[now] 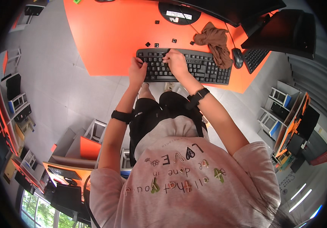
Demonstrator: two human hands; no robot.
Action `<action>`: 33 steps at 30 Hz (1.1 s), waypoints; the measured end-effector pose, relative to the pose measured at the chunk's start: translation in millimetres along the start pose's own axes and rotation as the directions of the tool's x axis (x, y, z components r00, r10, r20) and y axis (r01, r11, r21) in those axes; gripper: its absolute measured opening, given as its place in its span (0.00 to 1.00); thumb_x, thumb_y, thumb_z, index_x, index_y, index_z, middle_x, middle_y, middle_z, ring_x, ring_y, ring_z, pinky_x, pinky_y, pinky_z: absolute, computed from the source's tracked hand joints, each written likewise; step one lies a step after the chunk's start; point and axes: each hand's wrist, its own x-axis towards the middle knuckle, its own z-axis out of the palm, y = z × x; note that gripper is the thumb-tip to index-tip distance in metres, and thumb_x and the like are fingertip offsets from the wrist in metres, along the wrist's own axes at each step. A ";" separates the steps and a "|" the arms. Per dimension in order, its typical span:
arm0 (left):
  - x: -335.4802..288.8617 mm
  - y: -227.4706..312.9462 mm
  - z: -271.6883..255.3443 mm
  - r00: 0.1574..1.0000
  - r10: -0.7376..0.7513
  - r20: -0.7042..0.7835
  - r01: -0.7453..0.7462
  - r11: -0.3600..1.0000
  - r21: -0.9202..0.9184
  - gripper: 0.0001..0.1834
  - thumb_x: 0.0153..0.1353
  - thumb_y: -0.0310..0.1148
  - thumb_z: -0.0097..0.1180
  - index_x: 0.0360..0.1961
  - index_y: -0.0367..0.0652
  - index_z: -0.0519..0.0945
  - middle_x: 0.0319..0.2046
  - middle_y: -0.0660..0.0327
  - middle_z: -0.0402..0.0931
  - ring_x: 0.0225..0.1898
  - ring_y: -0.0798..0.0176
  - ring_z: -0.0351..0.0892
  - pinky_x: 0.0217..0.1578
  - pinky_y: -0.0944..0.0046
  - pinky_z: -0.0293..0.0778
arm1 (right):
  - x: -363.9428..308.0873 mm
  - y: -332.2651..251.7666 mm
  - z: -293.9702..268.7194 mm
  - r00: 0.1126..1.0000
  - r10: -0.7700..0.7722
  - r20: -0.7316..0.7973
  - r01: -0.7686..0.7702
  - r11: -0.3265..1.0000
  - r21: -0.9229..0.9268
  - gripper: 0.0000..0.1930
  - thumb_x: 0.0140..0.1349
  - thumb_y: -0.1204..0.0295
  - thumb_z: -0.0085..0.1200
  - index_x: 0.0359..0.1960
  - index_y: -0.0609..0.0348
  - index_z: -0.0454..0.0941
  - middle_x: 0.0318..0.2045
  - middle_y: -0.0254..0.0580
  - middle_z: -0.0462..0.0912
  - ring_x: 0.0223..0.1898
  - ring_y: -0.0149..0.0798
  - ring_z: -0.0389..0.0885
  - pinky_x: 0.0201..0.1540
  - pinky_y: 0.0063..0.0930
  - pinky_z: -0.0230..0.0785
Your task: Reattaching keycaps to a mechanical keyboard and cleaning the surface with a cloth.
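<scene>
A black keyboard [203, 68] lies along the front edge of the orange desk [106, 45]. At its left end my left hand [136, 70] is closed around the keyboard's edge, thumb on top. My right hand [176, 62] is above the upper left keys, its fingers pinched together and pointing left; whatever is between the fingertips is too small to make out. Beyond the keyboard several loose black keycaps are scattered, among them one keycap [174, 40] in the middle and another keycap [157, 22] farther back. A crumpled brown cloth [213, 38] drapes over the keyboard's right part.
A black mouse [238, 57] sits right of the cloth, beside a second keyboard [255, 59]. Behind stand a monitor base [179, 14] and a dark monitor [283, 34]. A cable runs past the cloth. The desk's front edge is close to my legs.
</scene>
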 end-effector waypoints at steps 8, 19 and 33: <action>48.8 44.4 6.9 0.895 0.442 0.050 -0.433 0.839 0.329 0.11 0.54 0.29 0.57 0.37 0.40 0.71 0.26 0.50 0.72 0.32 0.50 0.76 0.32 0.59 0.71 | -19.0 3.5 -24.5 0.994 0.112 0.010 -0.113 0.985 0.131 0.03 0.50 0.76 0.58 0.28 0.61 0.79 0.29 0.45 0.78 0.31 0.49 0.78 0.36 0.34 0.71; 113.7 33.1 17.2 0.873 0.375 0.313 -0.422 0.901 0.097 0.06 0.54 0.28 0.60 0.32 0.36 0.79 0.28 0.57 0.79 0.35 0.63 0.78 0.37 0.65 0.74 | -35.3 9.3 -78.5 0.972 0.153 -0.179 -0.122 0.977 0.174 0.06 0.54 0.78 0.57 0.35 0.61 0.79 0.30 0.43 0.78 0.30 0.41 0.78 0.34 0.28 0.71; 2.0 58.8 25.0 0.764 0.244 0.598 -0.115 0.963 -0.246 0.12 0.55 0.22 0.58 0.42 0.36 0.77 0.35 0.61 0.79 0.39 0.70 0.76 0.41 0.72 0.73 | -62.8 9.2 -91.4 0.993 0.117 -0.036 -0.092 0.909 0.407 0.17 0.50 0.77 0.61 0.44 0.56 0.76 0.34 0.40 0.75 0.28 0.33 0.77 0.34 0.23 0.72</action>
